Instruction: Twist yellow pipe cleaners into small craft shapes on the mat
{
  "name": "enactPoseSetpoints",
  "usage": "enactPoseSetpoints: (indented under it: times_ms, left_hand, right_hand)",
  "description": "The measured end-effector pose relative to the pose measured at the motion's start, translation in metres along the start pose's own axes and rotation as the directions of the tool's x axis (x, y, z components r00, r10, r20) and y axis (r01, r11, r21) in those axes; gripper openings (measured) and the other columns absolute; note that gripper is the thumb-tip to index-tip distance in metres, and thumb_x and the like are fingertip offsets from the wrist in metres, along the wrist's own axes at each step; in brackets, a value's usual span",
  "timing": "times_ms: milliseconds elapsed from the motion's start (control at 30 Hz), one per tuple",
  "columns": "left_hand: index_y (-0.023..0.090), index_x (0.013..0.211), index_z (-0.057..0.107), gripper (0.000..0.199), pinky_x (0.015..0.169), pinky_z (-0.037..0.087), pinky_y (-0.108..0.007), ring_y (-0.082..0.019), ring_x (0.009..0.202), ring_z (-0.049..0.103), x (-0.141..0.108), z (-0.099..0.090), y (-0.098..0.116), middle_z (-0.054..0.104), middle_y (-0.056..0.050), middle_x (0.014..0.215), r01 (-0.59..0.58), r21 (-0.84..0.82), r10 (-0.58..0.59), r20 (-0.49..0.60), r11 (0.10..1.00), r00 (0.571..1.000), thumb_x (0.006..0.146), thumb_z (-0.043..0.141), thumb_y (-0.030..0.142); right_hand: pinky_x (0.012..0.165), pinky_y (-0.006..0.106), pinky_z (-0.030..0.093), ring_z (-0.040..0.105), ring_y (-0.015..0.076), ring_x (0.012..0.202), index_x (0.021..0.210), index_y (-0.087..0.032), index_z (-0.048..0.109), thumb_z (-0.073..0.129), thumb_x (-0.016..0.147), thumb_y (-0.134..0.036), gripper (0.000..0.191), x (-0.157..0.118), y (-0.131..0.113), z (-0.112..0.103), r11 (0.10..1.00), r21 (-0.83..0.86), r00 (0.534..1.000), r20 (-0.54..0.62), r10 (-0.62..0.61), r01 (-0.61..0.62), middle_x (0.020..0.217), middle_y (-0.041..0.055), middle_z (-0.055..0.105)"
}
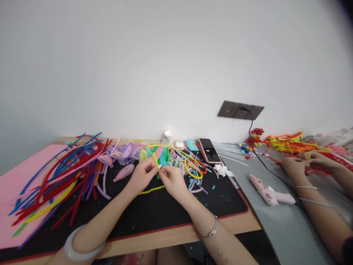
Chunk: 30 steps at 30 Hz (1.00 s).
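My left hand (145, 175) and my right hand (174, 181) meet above the black mat (143, 217), fingertips pinched close together. Between them is a yellow pipe cleaner (151, 190); one stretch of it runs low behind the hands and a short end sticks up by the left fingers. Both hands are closed, and my fingers hide the part where they grip. Just behind lie cut bits and coils of pastel pipe cleaners (176, 158). A pink looped bundle (124, 172) rests by my left hand, and a bent yellow loop (193, 173) lies right of my right hand.
Long blue, red and purple pipe cleaners (66, 173) spread over a pink sheet (16, 184) at left. A phone (209, 150), crumpled tissue (223, 170) and white cup (167, 138) stand behind. At right lie a corded glue gun (271, 193) and a co-worker's hands (298, 167).
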State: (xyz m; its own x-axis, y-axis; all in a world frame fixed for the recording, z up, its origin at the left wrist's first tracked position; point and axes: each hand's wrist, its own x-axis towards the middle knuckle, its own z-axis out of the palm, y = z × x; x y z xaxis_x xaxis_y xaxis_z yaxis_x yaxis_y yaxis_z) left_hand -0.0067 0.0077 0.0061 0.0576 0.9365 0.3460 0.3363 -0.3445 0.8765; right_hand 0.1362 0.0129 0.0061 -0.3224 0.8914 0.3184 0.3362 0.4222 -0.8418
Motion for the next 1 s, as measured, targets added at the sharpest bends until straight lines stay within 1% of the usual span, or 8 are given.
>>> enactPoseSetpoints:
  times_ms: [100,200,267,333,433,567,800,1000]
  left_hand:
    - [0.015,0.071,0.052,0.024,0.048,0.031,-0.021,-0.008,0.051,0.037,0.001,-0.003,-0.003,0.043,0.004,0.06,0.116,-0.179,-0.097,0.111,0.977,0.989,0.076,0.056,0.038]
    - [0.015,0.078,0.057,0.027,0.049,0.032,-0.021,-0.009,0.05,0.039,0.002,-0.005,-0.003,0.049,0.003,0.06,0.212,-0.27,-0.158,0.207,0.939,0.965,0.074,0.058,0.041]
    - [0.014,0.071,0.057,0.026,0.051,0.033,-0.022,-0.01,0.052,0.041,0.002,-0.006,-0.002,0.05,0.003,0.059,0.211,-0.265,-0.149,0.235,0.941,0.961,0.074,0.058,0.04]
    - [0.015,0.062,0.053,0.027,0.053,0.034,-0.023,-0.01,0.054,0.042,0.002,-0.007,-0.001,0.047,0.003,0.057,0.159,-0.21,-0.111,0.221,0.965,0.969,0.075,0.057,0.038]
    - [0.016,0.055,0.047,0.03,0.055,0.035,-0.024,-0.011,0.057,0.041,0.003,-0.006,-0.001,0.044,0.003,0.057,0.056,-0.058,-0.047,0.144,0.997,0.988,0.077,0.054,0.035]
    - [0.017,0.054,0.045,0.027,0.057,0.035,-0.024,-0.013,0.059,0.041,0.004,-0.005,0.0,0.043,0.002,0.06,-0.025,0.064,0.02,0.07,0.998,0.997,0.077,0.051,0.031]
    - [0.017,0.054,0.042,0.027,0.058,0.037,-0.024,-0.013,0.06,0.041,0.002,-0.001,0.004,0.043,0.002,0.062,-0.054,0.092,0.056,-0.024,0.994,0.998,0.077,0.051,0.028]
    - [0.017,0.056,0.044,0.027,0.055,0.034,-0.023,-0.011,0.057,0.04,0.003,-0.002,-0.002,0.041,0.003,0.059,-0.002,0.014,0.003,-0.043,1.0,0.999,0.077,0.053,0.031]
  right_hand:
    - [0.044,0.021,0.021,0.027,0.0061,0.044,0.054,-0.016,0.046,0.052,0.071,-0.025,0.02,0.003,0.0,-0.004,0.949,0.258,0.981,0.122,0.153,-0.18,0.047,-0.0056,0.035]
    - [0.039,0.02,0.014,0.018,0.0038,0.038,0.06,-0.015,0.051,0.059,0.067,-0.03,0.018,0.004,0.001,-0.008,0.794,0.474,0.916,0.312,0.252,-0.38,0.044,-0.009,0.03]
    - [0.037,0.02,0.011,0.015,0.0028,0.038,0.062,-0.015,0.051,0.062,0.065,-0.031,0.019,0.004,0.0,-0.01,0.711,0.536,0.879,0.4,0.26,-0.455,0.045,-0.0099,0.029]
    - [0.037,0.02,0.011,0.015,0.0022,0.037,0.06,-0.015,0.049,0.062,0.064,-0.031,0.021,0.004,0.0,-0.01,0.7,0.527,0.864,0.419,0.278,-0.481,0.045,-0.0097,0.031]
    - [0.037,0.019,0.015,0.022,0.0029,0.036,0.056,-0.016,0.045,0.058,0.067,-0.029,0.021,0.005,0.003,-0.006,0.816,0.407,0.903,0.305,0.302,-0.41,0.044,-0.0081,0.037]
    - [0.044,0.019,0.025,0.035,0.0059,0.045,0.055,-0.016,0.045,0.056,0.067,-0.025,0.019,0.006,0.011,0.002,0.961,0.179,0.976,0.088,0.2,-0.212,0.049,-0.0052,0.043]
    - [0.05,0.021,0.029,0.038,0.0093,0.049,0.056,-0.018,0.044,0.052,0.074,-0.024,0.021,0.002,0.01,0.005,0.995,-0.081,0.997,-0.052,0.048,-0.052,0.051,-0.0033,0.043]
    - [0.052,0.023,0.028,0.038,0.0097,0.051,0.055,-0.017,0.044,0.047,0.076,-0.019,0.021,-0.001,0.0,0.001,0.99,-0.132,0.998,-0.03,-0.055,0.05,0.052,-0.0022,0.043]
